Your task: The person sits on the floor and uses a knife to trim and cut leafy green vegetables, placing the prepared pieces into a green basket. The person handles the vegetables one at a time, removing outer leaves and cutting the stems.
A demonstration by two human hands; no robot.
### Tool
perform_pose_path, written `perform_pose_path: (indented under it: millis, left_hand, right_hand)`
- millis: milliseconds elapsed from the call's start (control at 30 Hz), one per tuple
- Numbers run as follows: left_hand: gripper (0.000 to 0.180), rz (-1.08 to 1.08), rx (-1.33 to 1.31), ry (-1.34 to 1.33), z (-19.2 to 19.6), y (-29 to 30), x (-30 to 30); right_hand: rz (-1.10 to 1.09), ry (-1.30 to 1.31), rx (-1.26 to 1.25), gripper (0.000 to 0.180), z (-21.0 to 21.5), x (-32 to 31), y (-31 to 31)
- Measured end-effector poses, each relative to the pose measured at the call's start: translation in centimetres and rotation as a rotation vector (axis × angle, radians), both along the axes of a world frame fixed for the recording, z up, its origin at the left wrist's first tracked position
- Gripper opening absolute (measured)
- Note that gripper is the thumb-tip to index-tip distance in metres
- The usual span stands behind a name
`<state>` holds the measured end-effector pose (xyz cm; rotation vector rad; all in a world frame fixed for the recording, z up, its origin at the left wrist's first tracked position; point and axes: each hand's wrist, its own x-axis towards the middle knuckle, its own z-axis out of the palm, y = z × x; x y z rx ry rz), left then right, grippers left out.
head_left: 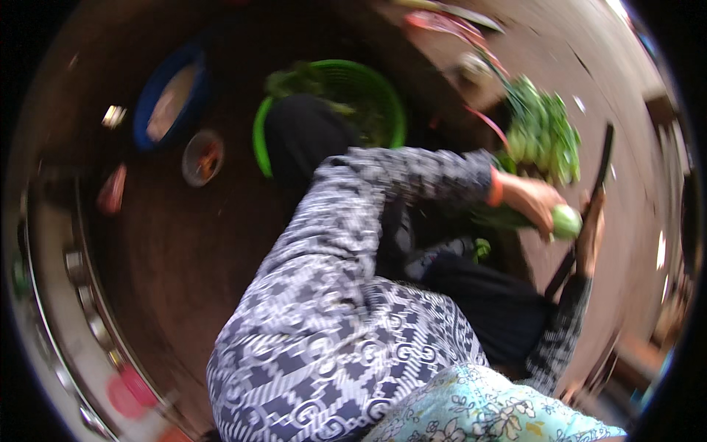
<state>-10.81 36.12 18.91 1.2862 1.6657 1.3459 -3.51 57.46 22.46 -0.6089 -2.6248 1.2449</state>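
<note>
Left hand [529,199] and right hand [591,234] were blurred, the latter's fingers indistinct against a dark bar [607,151]. A black-clad knee [305,132] hid part of the green basket [398,118]. Near the platform's [545,44] left edge, a pale round object [475,71] was unidentifiable.

Off to the left, I have a blue basin [145,107] on the brown floor [155,250], something pale lying in it. Just beside it I see a small bowl [188,160] with orange-red bits [209,158] inside. A reddish thing [112,191], too blurred for me to name, lies nearby. Along my lower left, a pink round item [132,390] sits near a pale shelf [55,280].
</note>
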Motion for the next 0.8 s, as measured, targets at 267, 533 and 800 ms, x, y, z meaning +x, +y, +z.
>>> perform_pose_path:
  millis: [267, 533, 800]
  left_hand:
    - [0.055, 0.135, 0.122, -0.316, 0.9, -2.8, 0.3]
    - [0.034, 0.354, 0.106, -0.337, 1.7, -7.1, 2.0]
    - [0.024, 0.457, -0.030, -0.402, 1.4, -10.8, 2.2]
  right_hand:
    - [-0.043, 0.050, 0.003, 0.061, -0.1, 1.5, 2.3]
    - [-0.030, 0.064, 0.160, 0.073, 0.7, 1.6, 1.4]
    - [-0.077, 0.079, -0.092, 0.078, 0.4, 2.7, 1.9]
